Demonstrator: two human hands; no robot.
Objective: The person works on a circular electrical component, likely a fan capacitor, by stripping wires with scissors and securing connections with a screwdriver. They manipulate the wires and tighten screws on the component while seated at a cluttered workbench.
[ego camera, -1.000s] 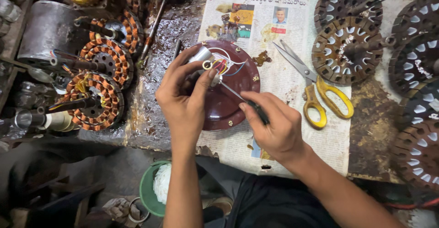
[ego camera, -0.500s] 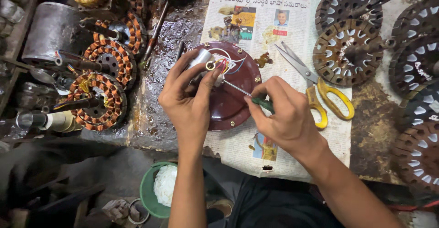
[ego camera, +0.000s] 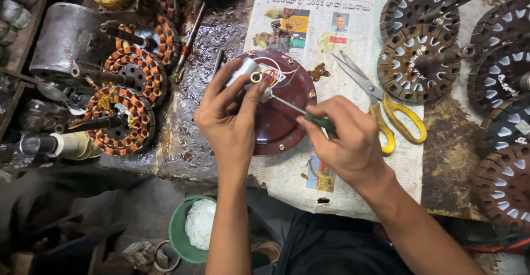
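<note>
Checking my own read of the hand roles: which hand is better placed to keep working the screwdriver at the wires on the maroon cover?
Probably the right hand: it already grips the green-handled screwdriver, tip at the wires. The left hand is busy holding the silver cylinder on the maroon cover.
</note>
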